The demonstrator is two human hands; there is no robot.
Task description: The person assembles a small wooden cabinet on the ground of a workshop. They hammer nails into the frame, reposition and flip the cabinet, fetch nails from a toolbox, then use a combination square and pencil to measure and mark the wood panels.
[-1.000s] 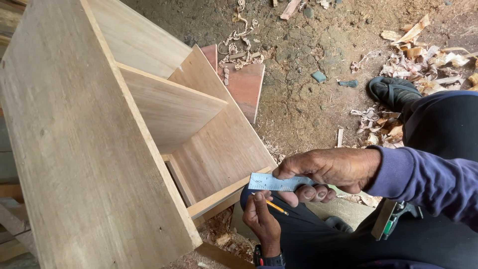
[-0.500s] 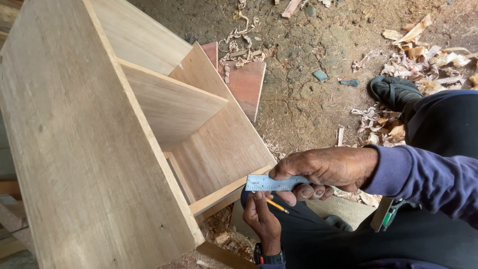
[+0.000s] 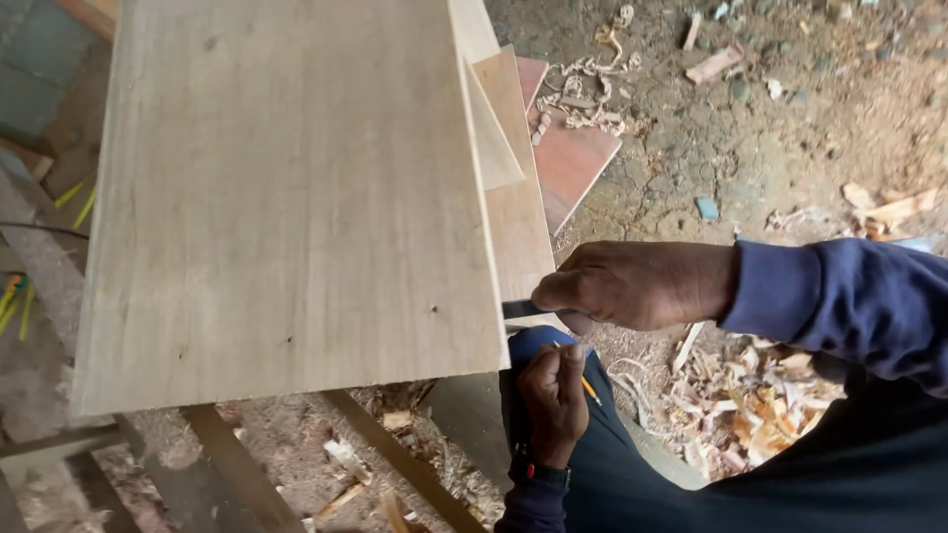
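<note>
Your right hand (image 3: 637,284) was clamped on a thin grey metal ruler (image 3: 523,309), pressed against the near edge of the pale unfinished wooden cabinet (image 3: 296,197). Just below, your left hand (image 3: 553,400) pinched a yellow pencil (image 3: 585,385), fingers closed together, beside that edge.

No packages, labels, signs or screens show anywhere in this view; only bare wood, shavings and dirt floor surround the work, and nothing here carries a printed wrapper or display.

The right hand (image 3: 637,284) reaches in from the right, knuckles up, fingers curled shut. The left hand (image 3: 553,400) sits below it, fingers pinched.
</note>
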